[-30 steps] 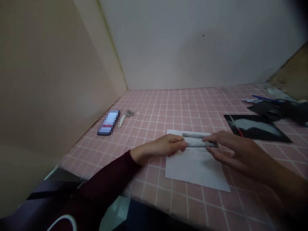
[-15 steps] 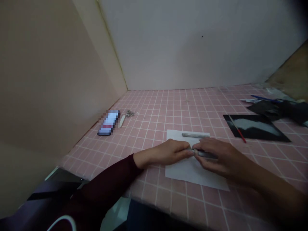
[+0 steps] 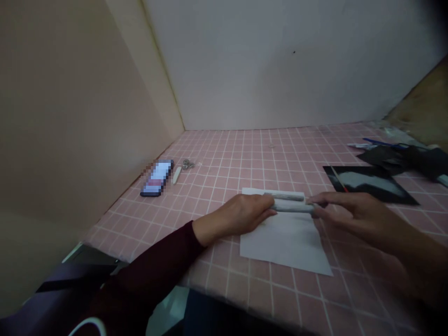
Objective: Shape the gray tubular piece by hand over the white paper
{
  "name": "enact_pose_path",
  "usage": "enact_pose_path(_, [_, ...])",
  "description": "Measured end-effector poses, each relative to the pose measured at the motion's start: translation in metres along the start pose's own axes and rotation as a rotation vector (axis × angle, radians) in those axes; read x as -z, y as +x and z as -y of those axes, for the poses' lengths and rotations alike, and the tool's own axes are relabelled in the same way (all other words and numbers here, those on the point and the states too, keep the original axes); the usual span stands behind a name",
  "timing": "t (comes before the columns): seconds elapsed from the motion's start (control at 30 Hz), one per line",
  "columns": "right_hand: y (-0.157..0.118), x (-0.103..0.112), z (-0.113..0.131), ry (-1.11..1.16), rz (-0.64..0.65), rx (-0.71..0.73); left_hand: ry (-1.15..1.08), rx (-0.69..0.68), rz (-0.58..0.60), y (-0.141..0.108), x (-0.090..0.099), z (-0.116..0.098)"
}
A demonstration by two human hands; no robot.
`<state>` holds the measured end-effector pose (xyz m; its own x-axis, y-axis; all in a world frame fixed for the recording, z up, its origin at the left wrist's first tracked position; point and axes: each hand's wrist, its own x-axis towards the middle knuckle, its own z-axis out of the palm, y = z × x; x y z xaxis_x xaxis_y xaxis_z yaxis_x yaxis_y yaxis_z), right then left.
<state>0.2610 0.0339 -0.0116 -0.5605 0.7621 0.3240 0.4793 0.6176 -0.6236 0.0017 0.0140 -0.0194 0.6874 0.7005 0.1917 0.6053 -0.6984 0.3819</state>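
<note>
A slim grey roll (image 3: pixel 293 207) lies crosswise between my two hands, above a sheet of white paper (image 3: pixel 280 242). My left hand (image 3: pixel 245 212) is closed on its left end, thumb and fingers pressed together. At the other end, the fingers of my right hand (image 3: pixel 345 210) pinch the tip. Just behind it a second, similar grey roll (image 3: pixel 284 196) rests near the paper's far edge. What the rolls are made of I cannot tell.
A phone (image 3: pixel 157 178) lies at the left, beside a small white strip (image 3: pixel 177 175) and metal rings (image 3: pixel 188 164). On the right are a dark sheet with a pale patch (image 3: pixel 371 183), partly under a thin red-ended stick (image 3: pixel 337 178), and crumpled black material (image 3: pixel 385 158). Pink checked cloth covers the table.
My right hand has slid rightward along the roll to its end, baring the middle. The roll and my left hand have shifted slightly away from me.
</note>
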Motion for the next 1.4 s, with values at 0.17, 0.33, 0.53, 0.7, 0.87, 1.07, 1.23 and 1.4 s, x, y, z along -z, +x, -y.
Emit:
enact_pose_path(0.17, [0.001,-0.004,0.005,0.103,0.159,-0.067,0.114,-0.102,-0.020,0.001,-0.001,-0.003])
enact_pose_path(0.33, [0.003,0.003,-0.003,0.152,0.182,-0.142,0.241,-0.150,-0.097,0.000,0.001,-0.001])
enact_pose_path(0.53, [0.006,-0.002,0.009,0.269,0.236,-0.106,0.294,-0.226,-0.086,0.001,0.001,-0.005])
enact_pose_path(0.7, [0.005,0.006,-0.001,0.253,0.173,-0.154,0.350,-0.163,-0.136,0.001,0.005,-0.001])
enact_pose_path(0.87, [0.004,0.002,0.008,0.248,0.213,-0.105,0.340,-0.215,-0.126,0.002,0.002,-0.004])
enact_pose_path(1.07, [0.001,0.010,-0.001,0.170,0.167,-0.149,0.339,-0.168,-0.152,0.000,0.004,0.000])
enact_pose_path(1.23, [0.000,0.002,0.005,0.180,0.153,-0.095,0.296,-0.195,-0.143,0.001,0.000,-0.002])
enact_pose_path(1.4, [0.001,0.006,0.003,0.099,0.142,-0.089,0.232,-0.161,-0.128,0.000,-0.001,0.002])
